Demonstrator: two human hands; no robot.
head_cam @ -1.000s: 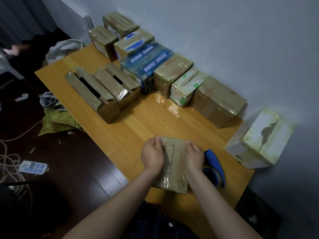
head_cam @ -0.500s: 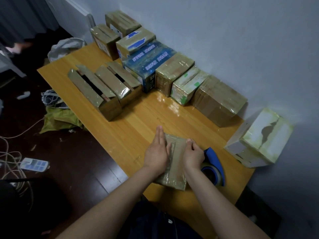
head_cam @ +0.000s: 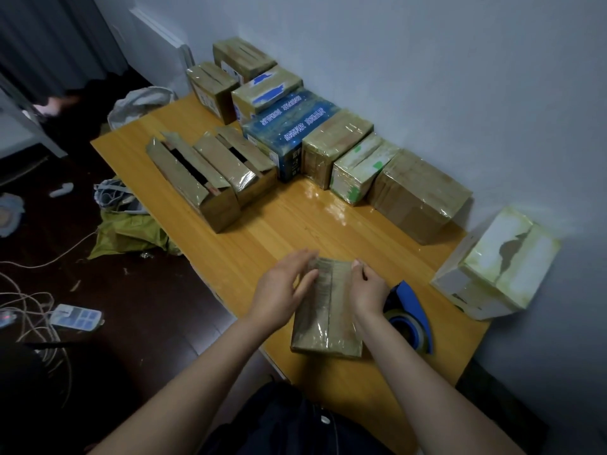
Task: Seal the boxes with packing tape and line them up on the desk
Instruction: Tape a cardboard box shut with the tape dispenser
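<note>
1. A small box, wrapped in clear tape, is laid flat on the worktop near its front edge, with its long side pointing away from the person.
2. The box is held between both hands. The left hand is laid against its left side, with the fingers straight and close together, reaching toward the far left corner; they are slightly blurred.
3. The right hand is set on the box's right edge, its fingers curled over that edge and the thumb placed at the far right corner.
4. A blue tape dispenser is seen on the worktop just beside the right wrist.
5. A white box is placed at the right end of the worktop, next to the wall.
6. A row of taped boxes is lined up along the wall, and two boxes with gaping flaps are set in front of it.
</note>
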